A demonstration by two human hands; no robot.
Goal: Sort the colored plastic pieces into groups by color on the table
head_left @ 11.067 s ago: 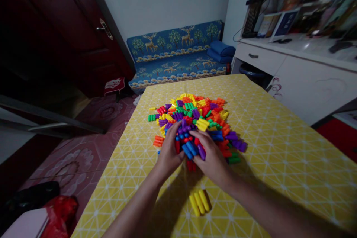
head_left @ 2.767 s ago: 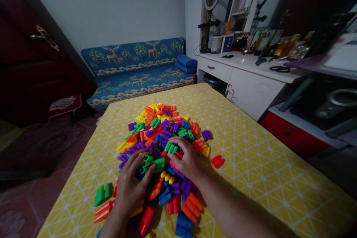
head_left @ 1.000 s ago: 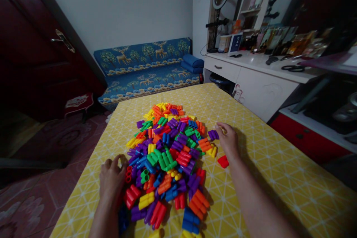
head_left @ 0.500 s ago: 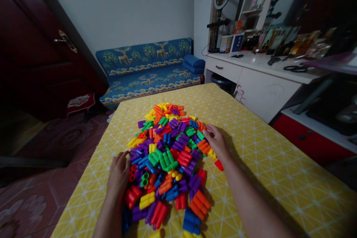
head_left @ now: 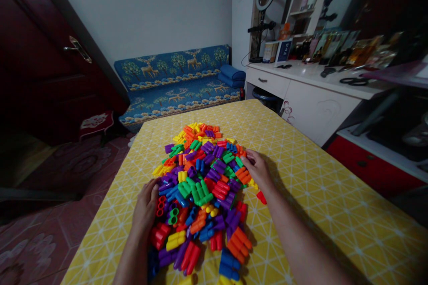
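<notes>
My left hand (head_left: pixel 145 207) lies open against the heap of plastic blocks (head_left: pixel 200 187) at its 8 o'clock side, with the palm pressing the rim and gripping nothing. My right hand (head_left: pixel 259 171) is open too, its fingers touching the heap at 3 o'clock. The heap sits in the middle of the yellow tablecloth (head_left: pixel 317 187). I think the danger is at 6 o'clock: the blue blocks (head_left: pixel 229 265) there are close to the table edge toward me, and a strong squeeze from both sides could push them off. One red block (head_left: pixel 261 197) lies just outside the heap at 4 o'clock, beside my right wrist, where my forearm could easily sweep it away.
</notes>
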